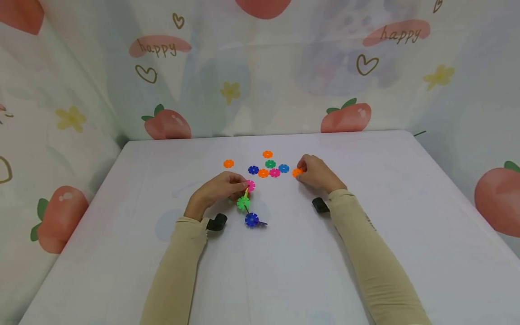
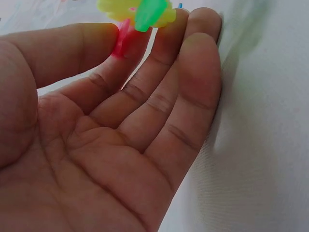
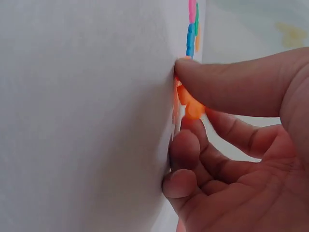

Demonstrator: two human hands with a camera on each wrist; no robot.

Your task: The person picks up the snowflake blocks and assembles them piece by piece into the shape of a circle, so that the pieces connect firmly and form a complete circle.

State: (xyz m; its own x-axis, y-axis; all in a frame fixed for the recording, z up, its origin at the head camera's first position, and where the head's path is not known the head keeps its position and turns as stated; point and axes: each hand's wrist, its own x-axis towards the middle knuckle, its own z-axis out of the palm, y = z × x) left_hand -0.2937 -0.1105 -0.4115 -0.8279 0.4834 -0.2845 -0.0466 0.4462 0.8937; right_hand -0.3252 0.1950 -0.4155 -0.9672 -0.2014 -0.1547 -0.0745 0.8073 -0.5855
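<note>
White tabletop (image 1: pixel 365 253): my left hand (image 1: pixel 219 192) pinches the snowflake chain (image 1: pixel 246 203); right hand (image 1: pixel 318 174), at three o'clock, should pinch its orange disc (image 1: pixel 297 172) squarely.

Home play corner, white table (image 1: pixel 122 234), fruit-print curtain (image 1: pixel 284 81) backdrop

Both forearms, in beige sleeves, reach forward over the table, and each wrist carries a small black mount on its inner side. The left hand (image 1: pixel 219 189) lies low with its palm turned inward; its fingers (image 2: pixel 159 96) are nearly straight and side by side, and the thumb meets the first finger in a light pinch. The right hand (image 1: pixel 314 174) rests further forward with curled fingers (image 3: pixel 188 150), and its thumb presses toward the first finger in a pinch.
</note>
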